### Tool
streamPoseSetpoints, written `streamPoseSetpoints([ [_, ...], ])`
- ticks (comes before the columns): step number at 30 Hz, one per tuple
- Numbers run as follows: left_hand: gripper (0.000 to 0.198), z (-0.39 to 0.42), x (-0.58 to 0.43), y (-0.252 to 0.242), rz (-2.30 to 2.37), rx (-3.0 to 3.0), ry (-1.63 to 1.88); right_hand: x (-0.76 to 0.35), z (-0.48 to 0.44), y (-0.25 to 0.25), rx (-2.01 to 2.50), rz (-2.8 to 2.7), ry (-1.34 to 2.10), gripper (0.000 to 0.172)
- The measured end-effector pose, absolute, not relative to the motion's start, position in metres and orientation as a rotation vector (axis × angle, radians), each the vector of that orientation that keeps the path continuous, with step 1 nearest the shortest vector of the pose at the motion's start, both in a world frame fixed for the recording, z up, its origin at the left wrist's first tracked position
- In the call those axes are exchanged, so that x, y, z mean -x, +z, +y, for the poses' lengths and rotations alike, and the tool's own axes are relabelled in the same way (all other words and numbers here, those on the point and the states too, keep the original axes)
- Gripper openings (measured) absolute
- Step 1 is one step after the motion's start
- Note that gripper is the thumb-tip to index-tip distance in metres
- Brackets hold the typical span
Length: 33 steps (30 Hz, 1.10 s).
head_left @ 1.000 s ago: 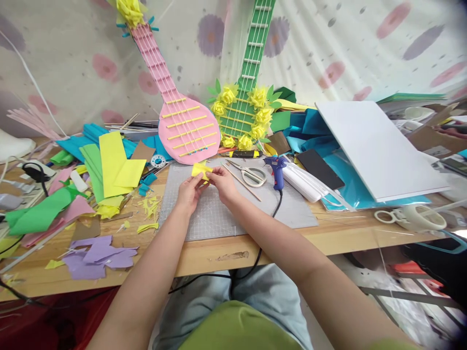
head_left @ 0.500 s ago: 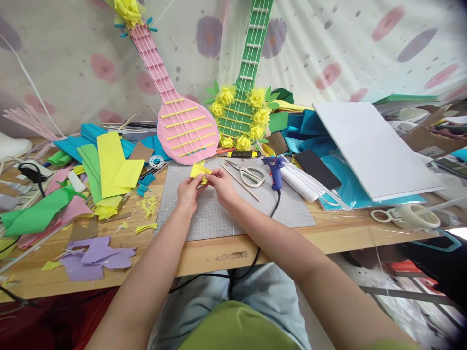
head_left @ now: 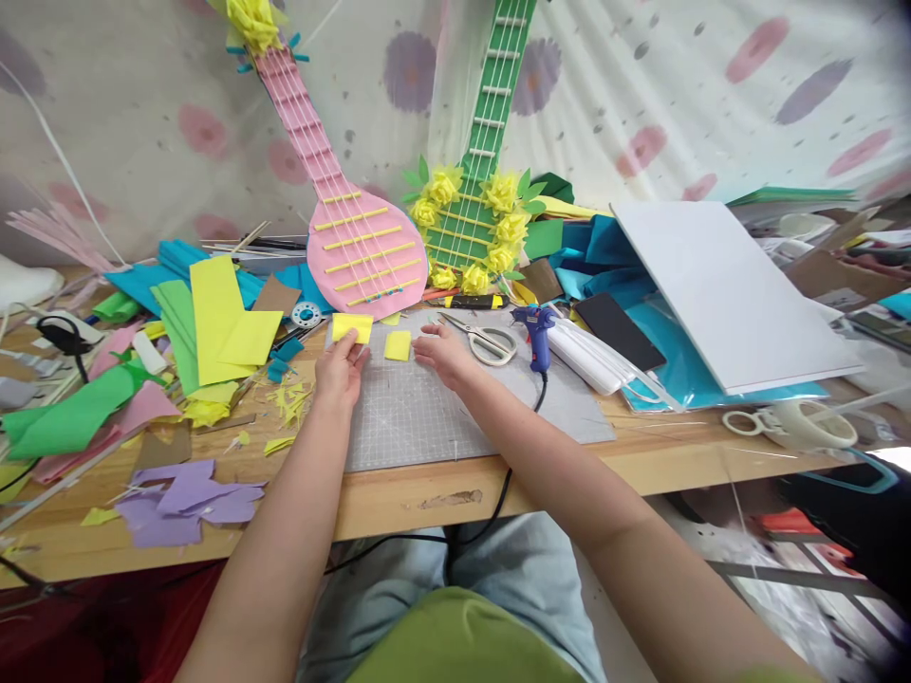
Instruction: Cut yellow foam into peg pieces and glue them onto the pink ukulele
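My left hand (head_left: 340,370) pinches a yellow crepe paper piece (head_left: 352,328) between thumb and fingers, above the left part of the grey cutting mat (head_left: 399,417). A smaller yellow paper square (head_left: 397,346) lies flat on the mat between my hands. To its right is my right hand (head_left: 445,355), its fingers apart and pointing left, with nothing visible in them. White-handled scissors (head_left: 491,346) rest just beyond that hand, and a blue glue gun (head_left: 539,337) stands farther right.
Behind the mat lean a pink paper lute (head_left: 366,254) and a green one (head_left: 462,223) with yellow paper flowers. Coloured paper (head_left: 213,313) and scraps crowd the left side. A white board (head_left: 733,294) lies on blue sheets at right. The glue gun's cord (head_left: 507,474) hangs over the table edge.
My hands were together on yellow paper and have parted. The left has moved left with one piece; the right has let go, and a square now lies between them. The wooden stick is no longer visible.
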<state>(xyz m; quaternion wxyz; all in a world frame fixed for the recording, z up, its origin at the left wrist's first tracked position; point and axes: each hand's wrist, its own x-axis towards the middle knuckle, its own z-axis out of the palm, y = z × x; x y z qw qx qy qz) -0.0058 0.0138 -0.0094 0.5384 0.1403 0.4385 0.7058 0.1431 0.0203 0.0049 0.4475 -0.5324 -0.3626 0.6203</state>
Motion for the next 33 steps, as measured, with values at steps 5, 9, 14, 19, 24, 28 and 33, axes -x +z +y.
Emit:
streamPoseSetpoints([
  [5, 0.015, 0.013, 0.004, -0.009, 1.05, -0.355, 1.689, -0.141, 0.025, -0.001, 1.457, -1.144, 1.361, 0.032],
  [9, 0.015, 0.015, 0.005, -0.012, 1.084, -0.404, 1.735, -0.177, 0.03, 0.004, 1.604, -1.797, 0.695, 0.02],
  [14, 0.014, 0.017, 0.0, -0.018, 1.083, -0.482, 1.734, -0.23, 0.031, 0.007, 2.083, -2.09, 0.036, 0.028],
  [19, 0.01, 0.012, -0.008, -0.017, 1.04, -0.536, 1.682, -0.236, 0.033, -0.003, 2.184, -2.273, -0.048, 0.034],
  [24, 0.008, 0.009, -0.008, -0.014, 0.977, -0.498, 1.657, -0.236, 0.033, -0.003, 2.179, -2.241, -0.013, 0.032],
  [28, 0.007, 0.011, -0.007, -0.015, 0.909, -0.448, 1.645, -0.242, 0.03, 0.002, 1.945, -2.041, 0.298, 0.028],
  [33, 0.008, 0.011, -0.008, -0.015, 0.81, -0.398, 1.632, -0.22, 0.025, 0.003, 1.377, -1.792, 0.857, 0.037],
])
